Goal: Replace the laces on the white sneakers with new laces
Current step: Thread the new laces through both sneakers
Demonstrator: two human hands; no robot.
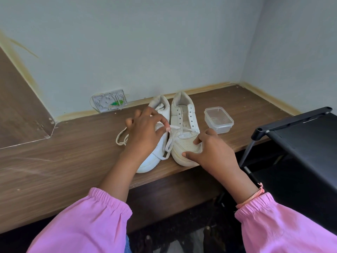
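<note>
Sneakers [184,125] smooth matt leather-like; lace [169,143] woven cloth; table [54,170] wood-grain; container [218,120] clear plastic.

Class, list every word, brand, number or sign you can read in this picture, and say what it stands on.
None can be read.
White sneakers: no brand or number legible.
Clear plastic container: no label visible.
Wall plate: moulded shapes and a green mark, too small and blurred to read.
Black rack: no writing visible.
</note>
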